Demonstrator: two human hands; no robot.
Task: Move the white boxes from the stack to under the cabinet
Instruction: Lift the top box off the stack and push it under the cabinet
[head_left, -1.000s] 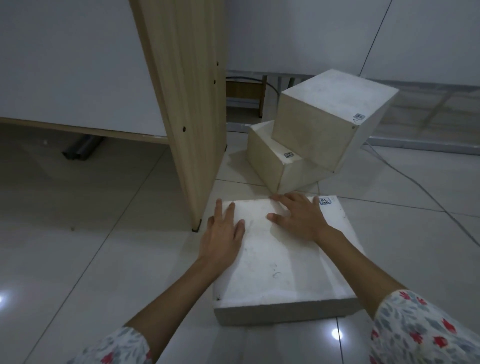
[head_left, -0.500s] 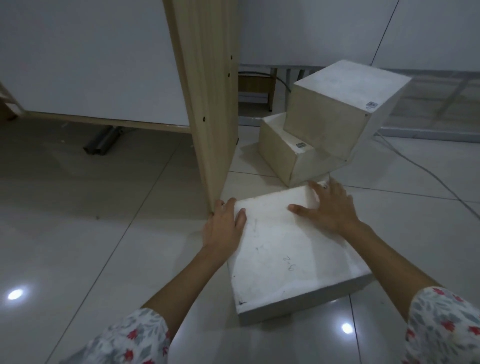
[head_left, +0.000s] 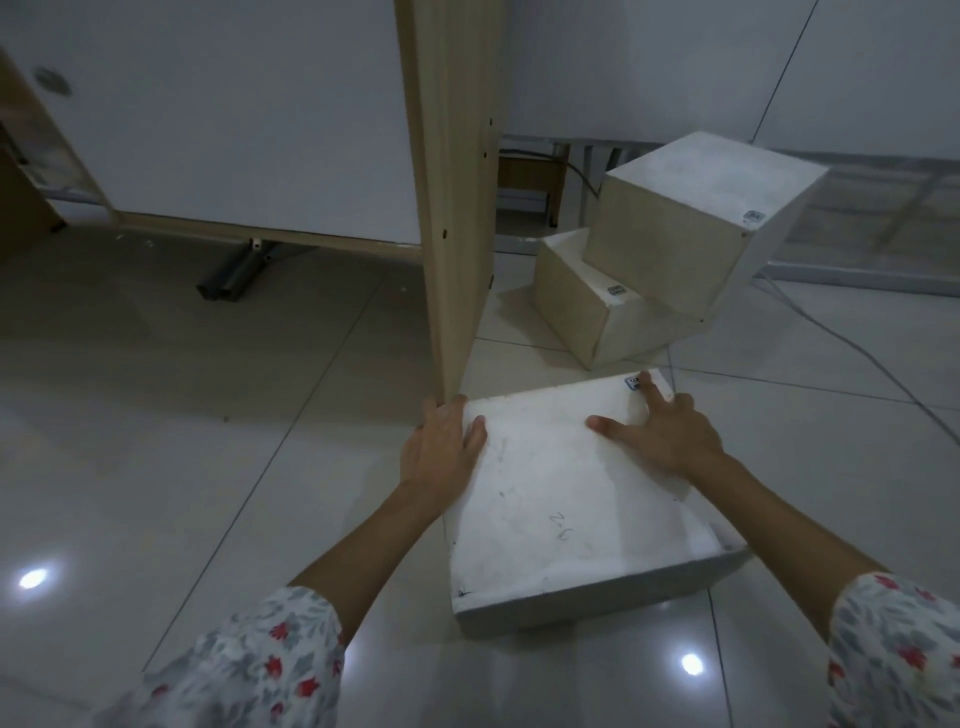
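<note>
**Two hands on a flat white box beside the cabinet panel**

The left hand (head_left: 441, 447) lies on the far left edge of the flat white box (head_left: 566, 499). Its thumb rests on the top face and its fingers go down over the left side, so it grips the edge of the box. The fingertips are close to the foot of the wooden cabinet panel (head_left: 457, 208).

The right hand (head_left: 660, 431) rests flat on the top of the same box, near its far right corner. Its fingers are spread and nearly straight, and the index finger reaches a small label (head_left: 635, 383) on the corner.

The box sits on the tiled floor (head_left: 208, 467), just right of the panel. Farther right, two more white boxes form the stack (head_left: 670, 260); the upper one is tilted on the lower one. A cable (head_left: 852, 353) runs over the floor at the far right.
</note>
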